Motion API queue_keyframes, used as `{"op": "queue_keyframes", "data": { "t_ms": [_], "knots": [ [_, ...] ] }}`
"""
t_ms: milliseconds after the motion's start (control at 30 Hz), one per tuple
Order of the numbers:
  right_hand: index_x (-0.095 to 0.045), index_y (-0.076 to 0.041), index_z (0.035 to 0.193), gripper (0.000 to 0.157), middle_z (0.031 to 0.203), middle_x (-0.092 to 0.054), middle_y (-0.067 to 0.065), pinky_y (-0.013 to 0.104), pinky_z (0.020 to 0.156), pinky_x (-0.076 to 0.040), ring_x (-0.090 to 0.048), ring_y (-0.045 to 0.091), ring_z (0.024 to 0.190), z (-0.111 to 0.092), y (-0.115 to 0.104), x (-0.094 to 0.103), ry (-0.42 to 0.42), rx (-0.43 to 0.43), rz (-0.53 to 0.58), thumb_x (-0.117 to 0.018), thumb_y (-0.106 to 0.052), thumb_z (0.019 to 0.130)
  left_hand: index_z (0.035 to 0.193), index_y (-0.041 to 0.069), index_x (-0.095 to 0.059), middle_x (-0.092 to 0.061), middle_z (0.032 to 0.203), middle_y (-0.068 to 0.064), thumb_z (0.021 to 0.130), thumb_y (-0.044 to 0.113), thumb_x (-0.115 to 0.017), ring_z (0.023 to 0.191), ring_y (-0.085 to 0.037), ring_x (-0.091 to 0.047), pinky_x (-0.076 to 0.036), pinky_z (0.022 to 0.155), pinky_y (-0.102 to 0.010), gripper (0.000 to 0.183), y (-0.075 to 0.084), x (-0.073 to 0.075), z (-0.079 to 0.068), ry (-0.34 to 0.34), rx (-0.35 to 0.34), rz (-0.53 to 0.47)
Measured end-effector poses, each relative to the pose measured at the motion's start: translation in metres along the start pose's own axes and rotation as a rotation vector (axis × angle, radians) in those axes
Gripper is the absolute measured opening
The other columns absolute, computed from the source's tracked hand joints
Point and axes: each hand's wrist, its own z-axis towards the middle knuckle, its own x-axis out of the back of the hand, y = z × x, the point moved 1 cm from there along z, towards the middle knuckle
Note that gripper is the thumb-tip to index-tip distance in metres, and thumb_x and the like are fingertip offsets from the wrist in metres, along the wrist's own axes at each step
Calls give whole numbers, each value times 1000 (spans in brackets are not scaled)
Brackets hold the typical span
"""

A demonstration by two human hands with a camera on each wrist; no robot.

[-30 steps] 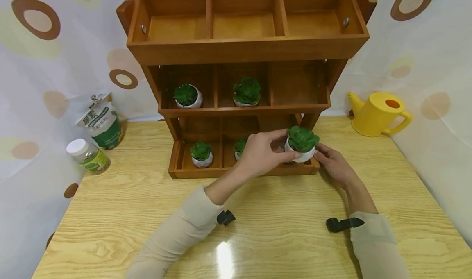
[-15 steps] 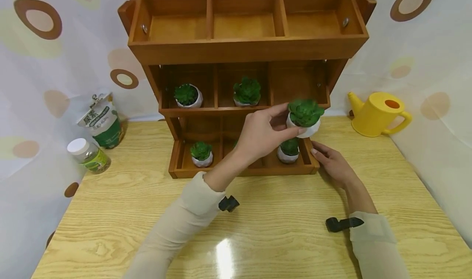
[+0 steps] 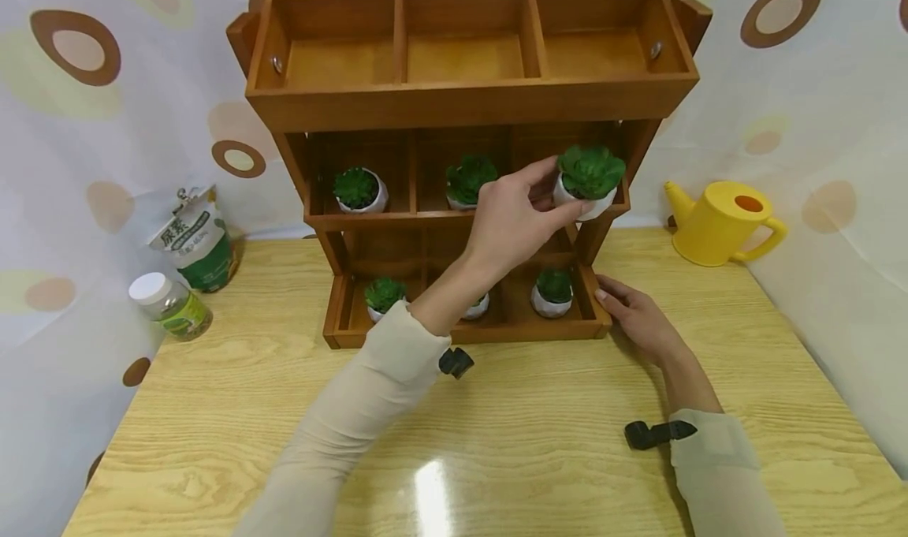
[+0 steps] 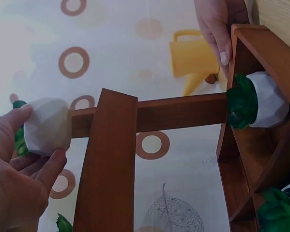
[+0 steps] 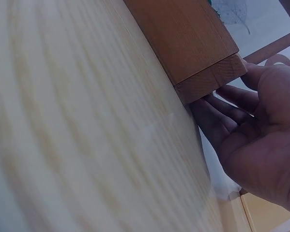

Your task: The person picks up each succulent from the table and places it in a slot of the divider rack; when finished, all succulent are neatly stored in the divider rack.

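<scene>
In the head view my left hand grips a potted succulent, green leaves in a white faceted pot. It is raised at the front of the middle tier's right compartment. The left wrist view shows thumb and fingers around the pot, apart from the wooden beam beside it. My right hand touches the right end of the brown wooden plant shelf's bottom tier. In the right wrist view the right fingers lie against that end, unwrapped. Below the held pot, another succulent sits in the bottom right compartment.
Succulents stand in the middle tier's left and centre compartments, and at the bottom left. My left forearm partly covers the bottom centre one. A yellow watering can is right; a green-white bag and jar are left.
My left hand has lifted the potted succulent from bottom-tier height up to the middle tier's right compartment, uncovering the bottom right succulent. My right hand stays at the shelf's end. The head view shifted slightly.
</scene>
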Motion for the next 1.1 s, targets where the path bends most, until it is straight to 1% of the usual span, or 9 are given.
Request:
{"op": "queue_keyframes", "data": {
  "t_ms": [100,200,300,400,467,633,800,967,1100],
  "knots": [
    [-17,-5,163,73,165,-28,19,50,122,-27,-30,36,152,-1,0,-1,-3,-4,8,-39,-48,108,137,18,-64,-76,115,1,88,37,-80,95,-4,-71,-53,79,-13,55,0,-3,7,23,3,49],
    [-17,-6,163,72,166,-26,18,53,123,-23,-28,36,153,-2,1,-1,-1,-8,13,-39,-47,108,137,18,-65,-75,115,2,89,38,-79,94,-4,-69,-52,78,-13,53,0,-6,15,35,11,81],
    [-17,-6,163,71,166,-27,18,52,123,-24,-29,35,153,-3,1,-1,0,-4,16,-39,-46,109,135,18,-65,-75,113,3,90,40,-77,92,-5,-67,-51,77,-15,51,0,-9,23,37,7,143],
    [-17,-7,163,70,166,-28,18,52,122,-25,-30,36,152,-3,1,-1,1,1,9,-39,-46,109,134,17,-65,-75,111,3,92,41,-75,91,-8,-67,-51,76,-18,50,-1,-13,29,37,-4,212],
    [-18,-6,163,69,166,-27,19,52,122,-25,-30,36,152,-3,0,-1,-2,5,11,-39,-45,109,134,17,-65,-75,109,2,92,42,-74,90,-9,-68,-51,76,-20,50,-3,-15,32,34,1,242],
    [-18,-5,163,69,166,-26,20,52,122,-26,-30,37,152,-1,0,-2,-6,8,20,-39,-44,109,137,17,-64,-76,111,2,93,44,-73,91,-12,-70,-54,77,-22,53,-6,-20,38,8,38,285],
    [-18,-5,163,71,165,-28,19,52,122,-26,-31,37,151,0,-1,0,2,7,15,-39,-46,109,141,17,-61,-74,118,1,93,45,-72,97,-14,-72,-56,81,-24,56,-5,-22,43,-27,72,335],
    [-18,-4,162,72,166,-27,20,52,122,-27,-31,37,151,0,-1,0,7,0,13,-39,-47,108,136,16,-63,-74,119,1,93,43,-72,101,-15,-72,-57,85,-25,51,-2,-25,48,-67,87,379],
    [-18,-4,162,72,166,-26,20,54,123,-24,-27,38,153,-1,-1,0,10,-1,14,-40,-47,108,137,15,-62,-73,123,0,94,40,-72,106,-16,-71,-57,90,-26,51,1,-28,50,-108,104,413]
  ]
}}
